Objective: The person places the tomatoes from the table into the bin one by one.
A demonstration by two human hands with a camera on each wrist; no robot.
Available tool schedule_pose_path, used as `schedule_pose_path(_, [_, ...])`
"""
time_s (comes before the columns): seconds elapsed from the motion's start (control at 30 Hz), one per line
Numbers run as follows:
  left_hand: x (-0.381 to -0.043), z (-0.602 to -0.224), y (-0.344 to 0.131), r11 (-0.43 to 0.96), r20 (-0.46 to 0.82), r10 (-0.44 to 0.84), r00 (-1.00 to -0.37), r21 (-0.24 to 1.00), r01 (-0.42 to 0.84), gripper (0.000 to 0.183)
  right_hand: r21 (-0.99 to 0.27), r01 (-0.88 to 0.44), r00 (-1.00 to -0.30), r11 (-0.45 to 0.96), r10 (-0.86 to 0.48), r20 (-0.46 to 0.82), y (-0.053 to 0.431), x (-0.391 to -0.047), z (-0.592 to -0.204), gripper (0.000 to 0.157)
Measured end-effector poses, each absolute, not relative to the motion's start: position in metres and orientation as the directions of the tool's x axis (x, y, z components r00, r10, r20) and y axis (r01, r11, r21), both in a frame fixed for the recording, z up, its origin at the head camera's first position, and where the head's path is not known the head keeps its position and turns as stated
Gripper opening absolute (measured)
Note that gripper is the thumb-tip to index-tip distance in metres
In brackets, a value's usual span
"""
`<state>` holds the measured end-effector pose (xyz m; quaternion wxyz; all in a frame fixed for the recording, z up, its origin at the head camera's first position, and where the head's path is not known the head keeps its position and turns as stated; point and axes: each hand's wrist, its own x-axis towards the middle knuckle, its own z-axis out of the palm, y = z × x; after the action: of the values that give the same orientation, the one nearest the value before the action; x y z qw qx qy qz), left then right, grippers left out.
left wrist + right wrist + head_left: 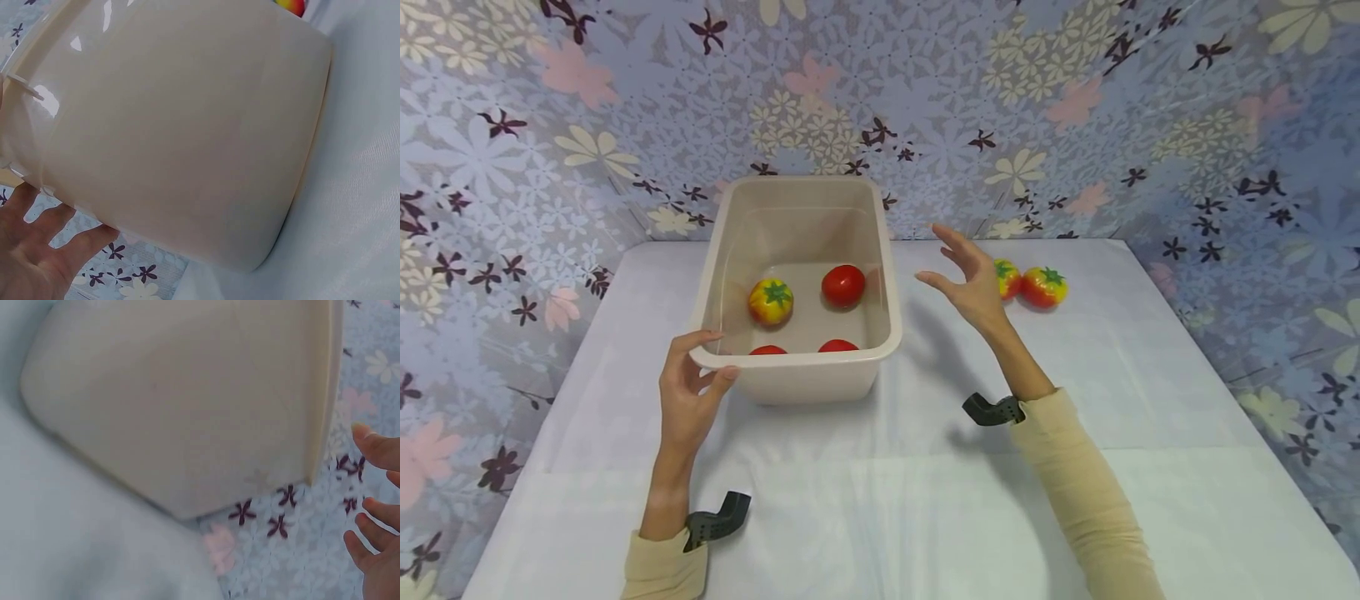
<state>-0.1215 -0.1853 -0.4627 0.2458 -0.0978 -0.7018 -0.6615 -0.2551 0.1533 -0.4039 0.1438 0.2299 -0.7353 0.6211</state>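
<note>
A beige plastic bin (805, 379) stands on the white-covered table. At its near left corner my left hand (688, 396) grips the rim, thumb on the front edge and fingers at the left side; the left wrist view shows several of those fingers (81, 247) against the bin's wall (187, 125). Inside lie a yellow-red tomato (771, 302) with a green top and a red tomato (843, 286). Two more red ones, one of them this tomato (838, 346), are partly hidden by the front rim. My right hand (973, 283) hovers right of the bin, fingers apart, holding nothing.
Beyond the right hand, two red-yellow tomatoes with green tops lie on the table (1150, 375): one tomato (1043, 287) in full view, the other tomato (1006, 279) partly behind the hand. Flower-patterned cloth (880, 100) rises behind the table and at both sides.
</note>
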Motion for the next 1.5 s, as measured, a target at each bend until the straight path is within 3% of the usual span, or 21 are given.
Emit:
schedule_pose_path(0.23, [-0.122,-0.463,-0.185,0.074,0.482,-0.187,-0.856,0.876,0.477,0.044,-0.875,-0.43,-0.903,0.223,-0.113,0.415,0.181,-0.264,-0.423,0.067])
schedule_pose_path(0.57, [-0.123,-0.464,-0.186,0.051,0.485,-0.183,-0.855,0.873,0.485,0.045,-0.87,-0.328,-0.92,0.368,0.086,0.383,0.22,-0.287,-0.459,0.067])
schedule_pose_path(1.0, [-0.125,-0.463,-0.188,0.056,0.496,-0.177,-0.85,0.867,0.495,0.044,-0.916,-0.201,-0.929,0.348,0.229,0.291,0.241,-0.291,-0.482,0.073])
schedule_pose_path(1.5, [-0.127,-0.462,-0.19,0.056,0.507,-0.167,-0.845,0.861,0.506,0.045,-0.868,-0.073,-0.915,0.491,0.313,0.254,0.246,-0.303,-0.509,0.08])
